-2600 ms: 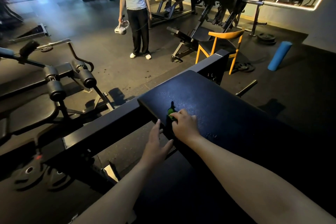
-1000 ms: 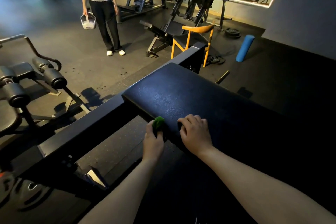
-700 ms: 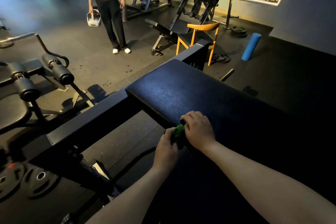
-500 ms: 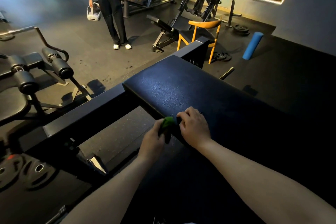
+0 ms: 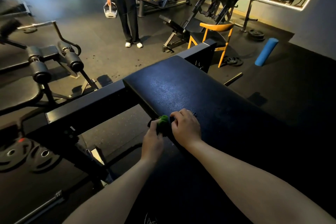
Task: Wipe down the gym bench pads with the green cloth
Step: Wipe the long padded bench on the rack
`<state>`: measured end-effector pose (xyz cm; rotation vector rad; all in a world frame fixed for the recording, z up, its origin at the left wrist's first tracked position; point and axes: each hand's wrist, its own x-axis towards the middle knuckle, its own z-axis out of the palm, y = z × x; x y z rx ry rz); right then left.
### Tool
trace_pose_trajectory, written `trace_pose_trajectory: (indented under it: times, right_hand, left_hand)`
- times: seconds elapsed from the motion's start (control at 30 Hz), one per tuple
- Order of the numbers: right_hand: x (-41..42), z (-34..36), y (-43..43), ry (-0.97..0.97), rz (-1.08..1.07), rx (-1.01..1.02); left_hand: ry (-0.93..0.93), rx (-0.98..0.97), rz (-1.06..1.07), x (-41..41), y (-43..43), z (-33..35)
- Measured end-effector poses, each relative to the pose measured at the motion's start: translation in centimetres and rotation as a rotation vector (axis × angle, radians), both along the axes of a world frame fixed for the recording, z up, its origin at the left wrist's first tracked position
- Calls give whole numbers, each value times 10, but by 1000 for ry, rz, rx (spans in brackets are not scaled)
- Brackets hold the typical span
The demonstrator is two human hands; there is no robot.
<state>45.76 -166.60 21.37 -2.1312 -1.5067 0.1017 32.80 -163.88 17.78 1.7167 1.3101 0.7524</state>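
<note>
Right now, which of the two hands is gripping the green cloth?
The left hand: its fingers curl round the green cloth; the right hand only rests on the bench pad.

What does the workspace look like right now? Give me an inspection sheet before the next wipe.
Surface: black bench pad, sheen on its far part.
Job's things: green cloth bunched at the pad's edge.
Clutter: weight plates and blue foam roller on the floor.
Hands: left hand grips the cloth; right hand rests on the pad beside it, fingers curled.
Cables: nothing seen.
Surroundings: orange chair, standing person holding a white headset, roller-pad machine.
</note>
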Motion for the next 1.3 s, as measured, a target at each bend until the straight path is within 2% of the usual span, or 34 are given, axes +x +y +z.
trace_pose_trajectory:
  times: [0.23, 0.4, 0.6, 1.0, 1.07, 1.2, 1.3]
  right_hand:
    - [11, -4, -13, 38, 140, 33]
    - [10, -7, -14, 69, 131, 69]
    - [12, -6, -15, 99, 125, 58]
    - [10, -3, -30, 107, 189, 21]
    - [11, -4, -32, 104, 184, 34]
    - [10, -5, -30, 111, 164, 48]
    - [11, -7, -29, 127, 152, 49]
  left_hand:
    - [14, 108, -101, -7, -20, -1]
    - [-63, 10, 153, 1, 8, 4]
    - [-93, -134, 225, 22, 10, 6]
    - [61, -116, 67, 9, -61, 7]
    - [27, -124, 101, 9, -55, 10]
    - [-156, -161, 257, 19, -25, 15]
    - [-202, -245, 269, 27, -18, 14]
